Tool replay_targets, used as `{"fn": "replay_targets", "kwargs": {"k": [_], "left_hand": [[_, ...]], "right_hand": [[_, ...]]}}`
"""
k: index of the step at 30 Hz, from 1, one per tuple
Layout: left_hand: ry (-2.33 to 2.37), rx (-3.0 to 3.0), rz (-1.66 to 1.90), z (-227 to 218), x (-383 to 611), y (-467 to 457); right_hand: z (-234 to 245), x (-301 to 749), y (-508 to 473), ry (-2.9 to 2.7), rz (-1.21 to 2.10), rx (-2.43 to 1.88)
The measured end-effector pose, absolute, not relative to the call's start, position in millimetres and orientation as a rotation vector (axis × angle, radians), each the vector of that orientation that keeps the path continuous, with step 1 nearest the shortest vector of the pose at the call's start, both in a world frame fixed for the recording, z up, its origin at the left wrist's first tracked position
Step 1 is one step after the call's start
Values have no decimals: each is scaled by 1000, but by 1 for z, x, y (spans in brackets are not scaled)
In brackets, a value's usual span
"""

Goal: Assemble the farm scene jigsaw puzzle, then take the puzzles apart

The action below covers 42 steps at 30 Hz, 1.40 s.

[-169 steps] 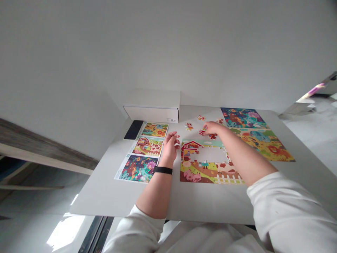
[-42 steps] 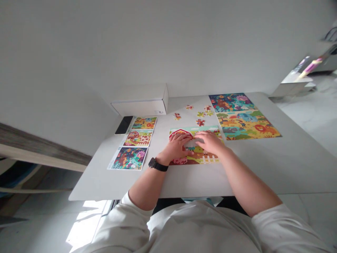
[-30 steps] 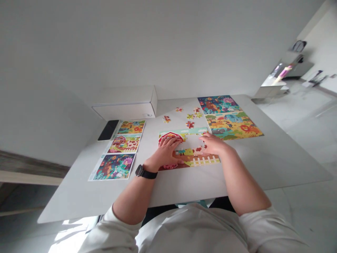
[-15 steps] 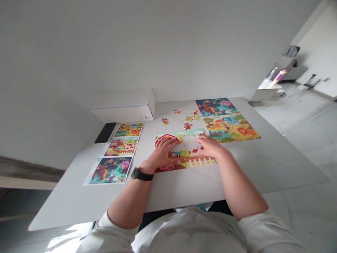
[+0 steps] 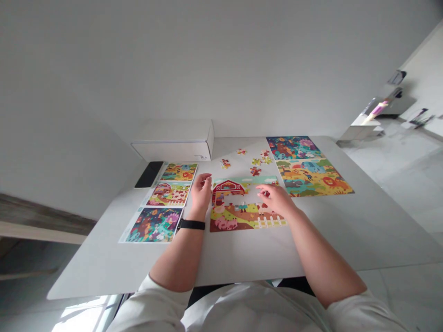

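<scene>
We work with our hands well apart over a farm jigsaw puzzle (image 5: 238, 216) that lies flat on a white table (image 5: 242, 260), straight in front of us. Our right hand (image 5: 275, 199) reaches over the puzzle's right side, its fingertips (image 5: 262, 189) low over the gap in the picture, with a small red piece (image 5: 266, 194) right at them; we cannot tell whether they pinch it. Our left hand (image 5: 201, 190) stands just off the puzzle's left edge, its fingers curled, and we cannot tell whether it holds anything. A black watch (image 5: 191, 224) circles that wrist.

With a piece this small, we judge it best to hold it by its edges, keep it flat and low, and compare its tabs with the gap's outline before pressing.

The puzzle shows a red barn (image 5: 228, 186) at its top, a pink pig (image 5: 224, 224) at its lower left and a white fence (image 5: 270, 222) along its lower edge. Pale table shows through the unfilled middle. Loose puzzle pieces (image 5: 255, 171) lie scattered just beyond its far edge. Two finished jigsaw puzzles (image 5: 308, 166) sit beyond its right side, three picture cards (image 5: 169, 193) lie in a column beyond its left side, and a phone (image 5: 149, 174) and white box (image 5: 171, 147) sit farther off past its far left corner.
</scene>
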State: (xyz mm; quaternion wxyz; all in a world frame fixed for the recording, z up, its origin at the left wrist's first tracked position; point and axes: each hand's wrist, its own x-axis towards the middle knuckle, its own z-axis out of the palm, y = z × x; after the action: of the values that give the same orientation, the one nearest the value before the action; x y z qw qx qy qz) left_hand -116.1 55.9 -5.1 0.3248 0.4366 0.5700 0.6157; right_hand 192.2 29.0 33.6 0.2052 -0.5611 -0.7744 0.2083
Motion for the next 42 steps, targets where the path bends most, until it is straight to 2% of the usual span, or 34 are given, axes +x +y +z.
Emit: {"fn": "replay_targets", "kwargs": {"k": [9, 16, 23, 30, 36, 42], "left_hand": [[1368, 900, 1689, -4, -115, 58], [1334, 773, 1674, 1, -116, 56], [1301, 692, 1668, 4, -117, 55], [1325, 705, 1626, 1, -118, 55], [1318, 727, 1613, 3, -117, 54], [1315, 814, 1603, 7, -115, 53]], "right_hand": [[43, 189, 42, -2180, 623, -1515], [52, 176, 112, -2298, 623, -1634], [49, 100, 200, -2406, 596, -1653], [42, 42, 248, -2498, 498, -1643], [38, 43, 261, -2546, 658, -1697], [33, 61, 230, -1995, 936, -1463]]}}
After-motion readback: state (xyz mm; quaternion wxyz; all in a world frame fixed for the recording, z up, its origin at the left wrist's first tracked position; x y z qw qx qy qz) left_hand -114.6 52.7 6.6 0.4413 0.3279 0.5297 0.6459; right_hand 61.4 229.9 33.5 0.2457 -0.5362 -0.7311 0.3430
